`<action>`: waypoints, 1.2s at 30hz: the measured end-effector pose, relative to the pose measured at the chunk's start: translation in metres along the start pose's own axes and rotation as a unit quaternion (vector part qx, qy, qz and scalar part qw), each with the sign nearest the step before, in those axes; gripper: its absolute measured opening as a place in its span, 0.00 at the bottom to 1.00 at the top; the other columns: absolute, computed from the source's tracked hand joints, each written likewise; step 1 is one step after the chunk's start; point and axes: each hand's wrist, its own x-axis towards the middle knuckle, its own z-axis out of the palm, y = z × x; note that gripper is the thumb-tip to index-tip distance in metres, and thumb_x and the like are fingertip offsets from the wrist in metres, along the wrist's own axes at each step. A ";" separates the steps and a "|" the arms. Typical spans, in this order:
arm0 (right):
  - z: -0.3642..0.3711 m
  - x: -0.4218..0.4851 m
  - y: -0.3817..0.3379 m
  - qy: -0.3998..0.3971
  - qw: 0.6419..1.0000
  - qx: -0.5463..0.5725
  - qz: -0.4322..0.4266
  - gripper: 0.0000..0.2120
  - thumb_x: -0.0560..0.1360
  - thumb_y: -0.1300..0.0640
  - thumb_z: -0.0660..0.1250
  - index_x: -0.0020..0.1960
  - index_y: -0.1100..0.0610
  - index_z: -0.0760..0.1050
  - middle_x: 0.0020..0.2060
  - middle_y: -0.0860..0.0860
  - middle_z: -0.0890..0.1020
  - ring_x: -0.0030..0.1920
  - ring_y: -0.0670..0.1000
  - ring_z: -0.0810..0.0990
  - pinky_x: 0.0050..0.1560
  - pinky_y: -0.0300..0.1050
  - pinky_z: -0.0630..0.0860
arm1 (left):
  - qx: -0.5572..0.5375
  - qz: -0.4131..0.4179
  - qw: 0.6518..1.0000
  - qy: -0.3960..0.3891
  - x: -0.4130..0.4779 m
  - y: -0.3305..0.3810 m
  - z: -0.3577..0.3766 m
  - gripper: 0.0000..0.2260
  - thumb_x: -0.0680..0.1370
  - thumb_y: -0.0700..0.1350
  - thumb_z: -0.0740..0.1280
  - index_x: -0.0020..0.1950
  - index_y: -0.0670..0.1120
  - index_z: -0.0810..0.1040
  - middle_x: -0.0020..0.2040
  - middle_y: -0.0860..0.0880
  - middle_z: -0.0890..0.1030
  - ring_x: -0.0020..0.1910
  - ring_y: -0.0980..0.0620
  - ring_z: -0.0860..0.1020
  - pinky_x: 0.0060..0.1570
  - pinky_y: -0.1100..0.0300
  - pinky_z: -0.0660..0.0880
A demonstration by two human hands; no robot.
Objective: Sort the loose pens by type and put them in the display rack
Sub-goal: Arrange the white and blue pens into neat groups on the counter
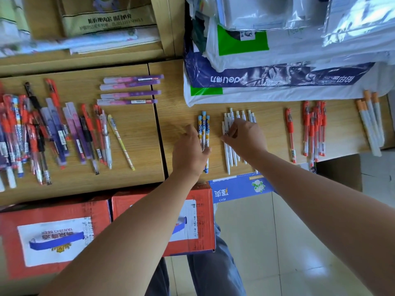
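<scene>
At the far left, the mixed heap of red, purple and black plastic pens (32,135) lies unsorted on the pale wooden tabletop (141,129). Four purple-and-pink capped pens (130,89) lie in a row behind it.

Your left hand (190,150) rests palm-down with the fingers loosely bent and the thumb pressed against the blue cartoon-print pens (204,129). Square that bundle so the tips sit level.

Your right hand (243,137) pinches the leftmost of the slim white click pens (228,159). Seat it parallel to its neighbours, touching them but not crossing.

Further right lie the red gel pens (314,129) and the white orange-ended pens (372,122), each group set apart.

Below the table edge, two red cardboard cartons (53,238) and a blue carton (241,186) show only their outsides, so their contents are hidden. The display rack is not in view.
</scene>
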 end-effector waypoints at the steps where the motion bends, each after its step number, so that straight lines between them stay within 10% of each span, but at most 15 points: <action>1: 0.000 0.000 -0.001 0.000 1.000 -0.002 -0.001 0.08 0.72 0.52 0.72 0.40 0.52 0.73 0.37 0.49 0.80 0.40 0.50 0.79 0.33 0.40 0.71 | 0.000 0.004 1.000 -0.007 0.000 -0.002 -0.002 0.19 0.74 0.49 0.72 0.57 0.43 0.68 0.48 0.45 0.79 0.46 0.46 0.78 0.41 0.59 0.66; 20: 0.062 -0.040 -0.162 -0.055 0.983 0.108 -0.138 0.06 0.72 0.54 0.72 0.46 0.55 0.77 0.35 0.50 0.79 0.36 0.51 0.77 0.36 0.44 0.69 | 0.056 -0.007 0.994 0.089 -0.045 -0.137 -0.109 0.03 0.77 0.44 0.64 0.50 0.47 0.75 0.50 0.50 0.76 0.46 0.50 0.77 0.37 0.58 0.71; 29: 0.136 -0.053 -0.224 -0.072 0.993 0.050 -0.084 0.11 0.74 0.61 0.66 0.56 0.59 0.73 0.44 0.55 0.81 0.44 0.57 0.79 0.42 0.48 0.76 | 0.152 0.020 0.988 -0.011 -0.063 -0.242 -0.140 0.28 0.78 0.47 0.63 0.76 0.54 0.59 0.78 0.45 0.55 0.78 0.45 0.49 0.73 0.49 0.54; 36: 0.144 -0.055 -0.262 0.047 0.995 0.005 -0.092 0.11 0.75 0.55 0.65 0.56 0.56 0.72 0.53 0.54 0.75 0.45 0.55 0.78 0.35 0.45 0.74 | 0.098 0.074 0.987 0.107 -0.068 -0.281 -0.169 0.20 0.71 0.40 0.67 0.63 0.48 0.75 0.68 0.45 0.70 0.71 0.43 0.64 0.68 0.47 0.62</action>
